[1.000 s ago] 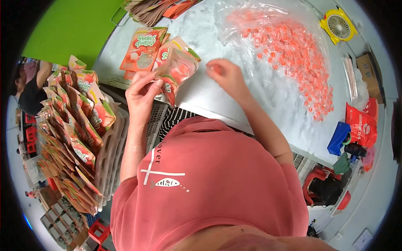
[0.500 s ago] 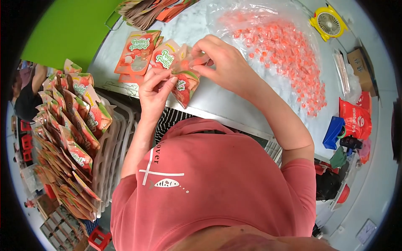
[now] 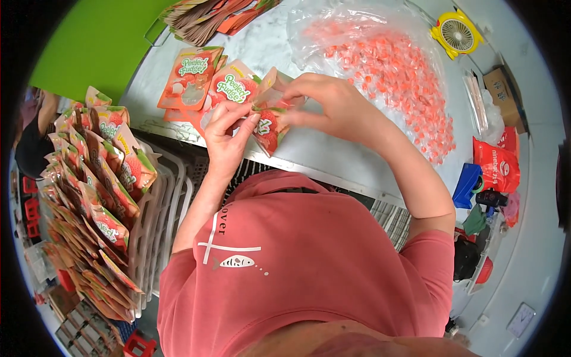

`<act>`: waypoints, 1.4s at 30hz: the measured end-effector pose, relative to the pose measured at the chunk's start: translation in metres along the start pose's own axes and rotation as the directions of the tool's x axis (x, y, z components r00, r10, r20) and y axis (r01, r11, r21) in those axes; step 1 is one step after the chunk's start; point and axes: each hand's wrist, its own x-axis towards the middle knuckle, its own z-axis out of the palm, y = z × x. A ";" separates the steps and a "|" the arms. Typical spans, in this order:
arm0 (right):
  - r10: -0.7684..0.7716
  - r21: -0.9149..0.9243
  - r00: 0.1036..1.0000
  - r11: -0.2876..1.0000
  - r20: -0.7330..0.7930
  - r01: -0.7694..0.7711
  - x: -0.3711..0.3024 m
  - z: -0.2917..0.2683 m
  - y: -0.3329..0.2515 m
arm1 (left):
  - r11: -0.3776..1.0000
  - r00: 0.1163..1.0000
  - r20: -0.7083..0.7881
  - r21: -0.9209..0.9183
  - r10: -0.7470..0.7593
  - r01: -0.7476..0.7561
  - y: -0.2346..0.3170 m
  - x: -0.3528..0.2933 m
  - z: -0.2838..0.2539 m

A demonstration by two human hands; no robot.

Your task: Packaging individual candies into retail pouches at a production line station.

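Note:
A red and green candy pouch [image 3: 269,132] with strawberry pictures is tilted near the table's front edge, its top spread. My left hand [image 3: 225,134] pinches its left side between thumb and fingers. My right hand [image 3: 333,107] is at the upper right of the same pouch, index finger and thumb on either side of its mouth; the thumb is blurred by motion. What lies inside the pouch is hidden. Just behind my left fingers lies another pouch [image 3: 232,86] of the same kind, with an orange-red pouch [image 3: 191,77] farther left.
A clear plastic bag [image 3: 306,44] of pink wrapped candies [image 3: 398,74] spreads across the table's right side. Flat pouches [image 3: 205,18] are stacked at the back. Filled pouches [image 3: 107,172] crowd a crate [image 3: 160,196] at my left. A yellow fan [image 3: 457,33] stands far right.
My right fingers, earlier pinching a clear wrapped piece above the pouch, are now lower at its mouth, thumb moving. The piece no longer shows. My left hand keeps its hold; the view has shifted slightly.

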 end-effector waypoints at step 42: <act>-0.018 -0.380 0.900 0.903 0.435 0.202 -0.019 0.021 -0.019 | 0.996 0.939 0.342 -0.091 0.031 0.001 0.031 -0.003 0.016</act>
